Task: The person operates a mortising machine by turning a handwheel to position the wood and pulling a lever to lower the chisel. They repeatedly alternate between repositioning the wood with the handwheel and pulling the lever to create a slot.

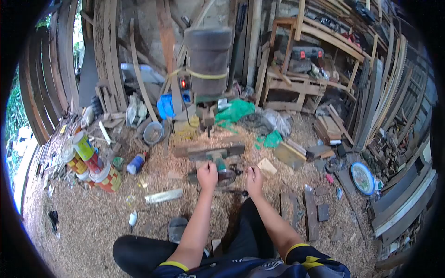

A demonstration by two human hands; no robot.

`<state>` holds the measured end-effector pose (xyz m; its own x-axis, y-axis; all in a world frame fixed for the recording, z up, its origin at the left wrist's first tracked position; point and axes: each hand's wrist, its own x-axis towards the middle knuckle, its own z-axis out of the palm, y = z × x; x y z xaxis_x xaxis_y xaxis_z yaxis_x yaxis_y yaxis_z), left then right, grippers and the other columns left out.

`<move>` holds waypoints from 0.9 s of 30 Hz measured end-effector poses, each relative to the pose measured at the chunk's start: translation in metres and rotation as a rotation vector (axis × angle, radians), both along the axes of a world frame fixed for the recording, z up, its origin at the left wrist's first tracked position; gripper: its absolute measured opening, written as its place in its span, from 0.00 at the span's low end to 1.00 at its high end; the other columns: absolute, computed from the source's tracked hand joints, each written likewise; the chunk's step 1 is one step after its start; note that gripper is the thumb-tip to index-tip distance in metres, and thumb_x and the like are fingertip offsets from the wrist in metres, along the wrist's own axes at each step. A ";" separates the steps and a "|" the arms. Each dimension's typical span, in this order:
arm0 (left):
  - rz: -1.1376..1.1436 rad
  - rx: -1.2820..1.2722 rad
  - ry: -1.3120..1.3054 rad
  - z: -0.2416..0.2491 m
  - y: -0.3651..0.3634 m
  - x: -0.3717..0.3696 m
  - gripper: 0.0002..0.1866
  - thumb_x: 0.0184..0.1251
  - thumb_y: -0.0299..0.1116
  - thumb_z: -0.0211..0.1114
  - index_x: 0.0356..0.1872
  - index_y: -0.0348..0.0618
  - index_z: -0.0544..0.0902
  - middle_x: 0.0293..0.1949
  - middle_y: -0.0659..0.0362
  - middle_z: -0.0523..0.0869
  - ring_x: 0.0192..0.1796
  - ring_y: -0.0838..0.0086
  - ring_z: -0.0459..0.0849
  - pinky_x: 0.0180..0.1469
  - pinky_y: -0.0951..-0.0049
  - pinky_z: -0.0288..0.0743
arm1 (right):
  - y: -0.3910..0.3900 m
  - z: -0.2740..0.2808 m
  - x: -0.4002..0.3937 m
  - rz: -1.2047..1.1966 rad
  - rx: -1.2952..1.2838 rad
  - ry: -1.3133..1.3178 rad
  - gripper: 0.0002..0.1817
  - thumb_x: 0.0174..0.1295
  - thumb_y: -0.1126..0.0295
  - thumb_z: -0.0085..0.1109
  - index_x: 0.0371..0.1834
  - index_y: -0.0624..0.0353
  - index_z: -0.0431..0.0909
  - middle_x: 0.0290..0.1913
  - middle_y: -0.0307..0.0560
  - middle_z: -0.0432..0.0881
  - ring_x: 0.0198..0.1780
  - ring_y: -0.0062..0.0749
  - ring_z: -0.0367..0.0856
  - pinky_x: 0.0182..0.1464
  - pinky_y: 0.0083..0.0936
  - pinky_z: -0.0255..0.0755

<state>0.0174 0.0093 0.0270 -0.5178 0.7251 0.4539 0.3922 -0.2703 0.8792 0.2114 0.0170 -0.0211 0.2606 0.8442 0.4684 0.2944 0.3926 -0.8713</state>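
Note:
My left hand is closed in a fist at the left of a green metal machine part; what it grips, if anything, is hidden. Just right of that hand sits a round metal disc, a wheel or blade. My right hand is closed at the end of a short dark handle that sticks out beside the disc. A wooden board lies across behind the green part. Over it stands a drill-press-like machine with a large dark housing and a downward spindle.
Wood shavings cover the floor. Paint cans are stacked at left, near a blue bottle and a bucket. Wood blocks lie at right, with a blue-rimmed basin farther off. Planks lean along the right wall.

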 end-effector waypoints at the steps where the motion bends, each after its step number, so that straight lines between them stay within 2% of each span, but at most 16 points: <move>1: 0.011 -0.022 0.012 0.000 -0.001 0.001 0.16 0.68 0.39 0.58 0.28 0.33 0.80 0.25 0.37 0.78 0.28 0.42 0.80 0.33 0.56 0.74 | 0.012 0.020 -0.001 -0.029 0.070 0.007 0.09 0.73 0.67 0.56 0.40 0.63 0.80 0.32 0.51 0.81 0.37 0.47 0.81 0.44 0.39 0.73; 3: 0.001 -0.025 -0.020 0.002 -0.002 0.002 0.18 0.68 0.40 0.58 0.28 0.33 0.80 0.25 0.36 0.78 0.29 0.41 0.81 0.33 0.54 0.74 | 0.041 0.063 -0.010 -0.023 0.113 0.094 0.08 0.73 0.69 0.56 0.39 0.63 0.79 0.35 0.51 0.80 0.39 0.45 0.79 0.47 0.36 0.73; 5: 0.017 -0.064 0.000 -0.004 0.001 0.000 0.18 0.68 0.40 0.58 0.27 0.33 0.80 0.26 0.36 0.78 0.30 0.41 0.82 0.33 0.53 0.73 | 0.054 0.148 -0.023 -0.020 0.380 -0.025 0.08 0.73 0.69 0.56 0.39 0.63 0.79 0.37 0.52 0.80 0.42 0.43 0.79 0.50 0.35 0.71; 8: 0.034 -0.030 0.035 -0.014 0.007 -0.002 0.18 0.68 0.40 0.58 0.26 0.32 0.80 0.25 0.36 0.77 0.28 0.41 0.82 0.32 0.53 0.73 | 0.092 0.245 -0.044 0.100 0.554 0.083 0.09 0.75 0.67 0.56 0.42 0.63 0.78 0.37 0.46 0.80 0.40 0.33 0.79 0.47 0.29 0.73; 11: 0.052 -0.085 0.024 -0.012 0.005 -0.001 0.19 0.68 0.39 0.58 0.25 0.32 0.79 0.22 0.36 0.77 0.25 0.41 0.81 0.30 0.52 0.72 | 0.129 0.336 -0.064 0.247 0.541 0.203 0.10 0.76 0.66 0.57 0.48 0.62 0.77 0.37 0.39 0.79 0.38 0.22 0.76 0.46 0.23 0.73; 12: 0.042 -0.069 0.007 -0.009 0.003 0.000 0.19 0.68 0.39 0.58 0.24 0.31 0.79 0.21 0.37 0.77 0.24 0.41 0.81 0.29 0.52 0.72 | 0.142 0.364 -0.069 0.197 0.613 0.186 0.11 0.76 0.66 0.57 0.49 0.63 0.76 0.39 0.40 0.79 0.40 0.22 0.77 0.46 0.23 0.73; 15: 0.028 -0.027 -0.033 -0.004 0.001 0.002 0.19 0.68 0.37 0.59 0.22 0.31 0.78 0.18 0.39 0.76 0.20 0.48 0.80 0.27 0.54 0.70 | 0.191 0.431 -0.083 -0.005 0.713 0.180 0.20 0.75 0.61 0.57 0.58 0.67 0.76 0.49 0.56 0.84 0.50 0.43 0.83 0.56 0.37 0.75; 17: 0.002 0.014 -0.033 -0.002 -0.001 0.002 0.19 0.68 0.36 0.59 0.22 0.31 0.76 0.17 0.41 0.74 0.17 0.56 0.75 0.26 0.56 0.68 | 0.201 0.472 -0.090 0.149 0.640 0.297 0.23 0.77 0.56 0.55 0.59 0.68 0.76 0.54 0.59 0.83 0.54 0.44 0.83 0.58 0.37 0.73; 20: -0.006 0.036 -0.073 -0.012 0.005 0.001 0.19 0.69 0.36 0.59 0.22 0.31 0.75 0.17 0.41 0.72 0.17 0.61 0.71 0.26 0.58 0.67 | 0.223 0.523 -0.091 0.153 0.470 0.214 0.29 0.74 0.45 0.54 0.43 0.66 0.83 0.41 0.54 0.87 0.48 0.42 0.84 0.55 0.34 0.73; 21: -0.002 0.027 -0.071 -0.012 0.005 0.001 0.19 0.69 0.36 0.59 0.22 0.31 0.75 0.17 0.41 0.72 0.17 0.61 0.71 0.26 0.58 0.67 | 0.236 0.538 -0.091 0.197 0.403 0.215 0.31 0.74 0.42 0.53 0.40 0.64 0.84 0.37 0.50 0.86 0.43 0.35 0.83 0.51 0.30 0.72; 22: 0.004 0.018 -0.061 -0.012 0.005 0.001 0.18 0.71 0.34 0.58 0.22 0.31 0.74 0.17 0.48 0.70 0.21 0.71 0.69 0.27 0.62 0.66 | 0.248 0.547 -0.091 0.241 0.329 0.217 0.32 0.73 0.39 0.52 0.36 0.62 0.85 0.33 0.45 0.85 0.37 0.28 0.82 0.46 0.27 0.72; 23: 0.012 0.000 -0.052 -0.012 0.003 0.002 0.18 0.72 0.32 0.58 0.22 0.30 0.73 0.17 0.55 0.68 0.26 0.80 0.66 0.28 0.66 0.65 | 0.244 0.554 -0.092 0.397 0.255 0.286 0.29 0.73 0.43 0.51 0.32 0.59 0.84 0.27 0.44 0.83 0.27 0.28 0.80 0.37 0.29 0.70; 24: 0.022 0.016 -0.069 -0.013 0.003 0.003 0.18 0.73 0.33 0.59 0.23 0.30 0.75 0.17 0.55 0.69 0.26 0.79 0.67 0.29 0.66 0.66 | 0.238 0.559 -0.088 0.554 0.133 0.314 0.24 0.72 0.49 0.51 0.31 0.58 0.83 0.25 0.44 0.83 0.24 0.31 0.79 0.32 0.32 0.72; 25: 0.049 0.024 -0.052 -0.014 0.005 0.003 0.19 0.70 0.38 0.59 0.24 0.32 0.77 0.20 0.38 0.72 0.21 0.50 0.74 0.30 0.56 0.70 | 0.234 0.560 -0.088 0.712 0.085 0.394 0.20 0.70 0.52 0.52 0.29 0.57 0.81 0.25 0.45 0.83 0.22 0.32 0.78 0.27 0.34 0.71; 26: 0.032 0.028 -0.064 -0.016 0.006 0.003 0.19 0.71 0.39 0.60 0.24 0.32 0.77 0.20 0.38 0.72 0.21 0.48 0.73 0.29 0.55 0.69 | 0.236 0.557 -0.086 0.661 0.134 0.373 0.21 0.69 0.51 0.53 0.25 0.55 0.78 0.22 0.43 0.80 0.20 0.32 0.76 0.24 0.34 0.70; 27: 0.022 0.019 -0.041 -0.009 0.002 0.003 0.19 0.71 0.39 0.60 0.24 0.32 0.77 0.19 0.38 0.72 0.20 0.50 0.73 0.28 0.55 0.68 | 0.239 0.556 -0.087 0.646 0.149 0.432 0.21 0.65 0.54 0.55 0.21 0.58 0.78 0.17 0.44 0.75 0.17 0.32 0.73 0.22 0.34 0.65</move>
